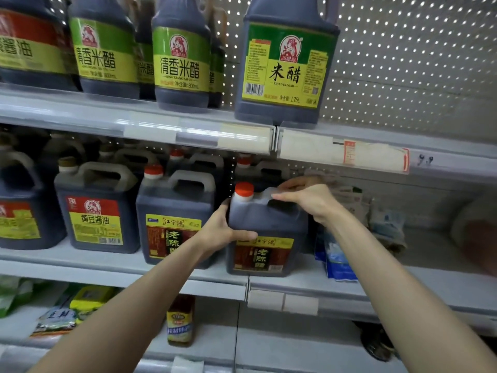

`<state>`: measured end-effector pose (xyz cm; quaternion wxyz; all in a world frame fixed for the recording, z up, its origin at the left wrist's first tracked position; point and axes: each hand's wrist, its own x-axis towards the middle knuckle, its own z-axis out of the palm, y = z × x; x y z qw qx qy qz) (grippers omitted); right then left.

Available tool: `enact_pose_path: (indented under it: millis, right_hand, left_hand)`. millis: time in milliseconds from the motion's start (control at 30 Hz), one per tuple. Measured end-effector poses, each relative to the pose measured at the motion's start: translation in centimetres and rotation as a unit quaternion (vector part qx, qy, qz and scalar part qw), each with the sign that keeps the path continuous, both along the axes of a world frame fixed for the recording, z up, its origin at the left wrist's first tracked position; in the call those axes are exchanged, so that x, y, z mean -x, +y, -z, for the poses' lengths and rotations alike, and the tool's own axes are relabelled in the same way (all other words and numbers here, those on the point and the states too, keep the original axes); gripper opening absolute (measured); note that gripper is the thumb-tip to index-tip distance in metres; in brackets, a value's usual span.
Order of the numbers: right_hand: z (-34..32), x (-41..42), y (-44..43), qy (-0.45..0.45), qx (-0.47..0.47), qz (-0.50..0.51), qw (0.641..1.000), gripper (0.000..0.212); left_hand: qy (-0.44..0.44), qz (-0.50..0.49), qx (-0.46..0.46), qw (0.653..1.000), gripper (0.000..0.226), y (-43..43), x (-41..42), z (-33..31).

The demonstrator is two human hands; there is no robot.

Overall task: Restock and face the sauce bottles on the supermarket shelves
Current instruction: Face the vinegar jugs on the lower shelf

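Note:
A dark vinegar jug (pixel 271 224) with an orange-red cap and a brown-and-yellow label stands at the front of the middle shelf (pixel 188 275). My left hand (pixel 228 227) grips its left shoulder, thumb across the front. Over the top, my right hand (pixel 306 196) curls round the moulded handle. A matching jug (pixel 174 219) stands just to its left, label facing out. More jugs of the same kind sit behind them.
Soy sauce jugs (pixel 95 208) fill the middle shelf's left. Rice vinegar bottles (pixel 285 63) line the top shelf. Blue-and-white bags (pixel 336 257) lie right of the held jug. A small jar (pixel 180 321) and packets sit on the bottom shelf.

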<state>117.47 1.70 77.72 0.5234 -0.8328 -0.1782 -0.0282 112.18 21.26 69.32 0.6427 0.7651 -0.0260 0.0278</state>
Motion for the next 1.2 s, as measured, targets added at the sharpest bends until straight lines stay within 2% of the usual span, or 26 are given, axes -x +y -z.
enact_pose_path:
  millis: [200, 300, 333, 467, 500, 600, 733, 800, 900, 1033, 1200]
  right_hand:
    - [2.0, -0.9, 1.0, -0.014, -0.055, 0.040, 0.998, 0.023]
    - [2.8, -0.3, 1.1, -0.023, -0.079, 0.039, 0.996, 0.030]
    - [3.1, 0.0, 1.1, -0.024, -0.097, 0.045, 0.994, 0.036]
    - [5.7, 0.6, 0.4, -0.015, -0.140, 0.072, 0.987, 0.066]
    - [6.8, 0.7, 0.2, 0.004, -0.136, 0.078, 0.988, 0.072]
    - [10.6, 1.1, -0.2, 0.091, -0.147, 0.085, 0.981, 0.087]
    - [14.5, 1.5, -0.1, 0.116, -0.158, 0.053, 0.979, 0.063]
    - [15.7, 1.3, 0.1, 0.118, -0.179, 0.052, 0.975, 0.060]
    - [16.6, 1.1, 0.2, 0.103, -0.185, 0.048, 0.976, 0.061]
    - [16.9, 0.9, 0.3, 0.095, -0.189, 0.043, 0.976, 0.041]
    - [16.9, 0.8, 0.5, 0.091, -0.174, 0.052, 0.979, 0.058]
  left_hand:
    - [0.002, -0.016, 0.001, 1.000, 0.052, -0.1, -0.6, 0.9]
    - [-0.001, -0.015, 0.011, 1.000, 0.045, -0.2, -0.5, 2.0]
    - [-0.002, -0.013, 0.019, 1.000, 0.050, -0.2, -0.3, 2.3]
    - [-0.006, 0.001, 0.028, 1.000, 0.096, 0.0, -0.1, 3.5]
    - [-0.006, 0.005, 0.027, 1.000, 0.098, 0.0, 0.0, 3.9]
    - [-0.017, 0.007, 0.019, 1.000, 0.082, -0.4, 0.0, 5.5]
    - [-0.031, 0.003, 0.008, 0.999, 0.080, -0.3, -0.4, 7.8]
    - [-0.040, -0.003, -0.001, 0.999, 0.082, -0.3, -0.7, 8.6]
    - [-0.061, -0.010, 0.004, 0.998, 0.073, -0.6, -1.0, 9.7]
    - [-0.071, -0.024, 0.019, 0.997, 0.074, -0.7, -1.2, 10.7]
    - [-0.073, -0.023, 0.035, 0.996, 0.069, -0.9, -1.2, 10.8]
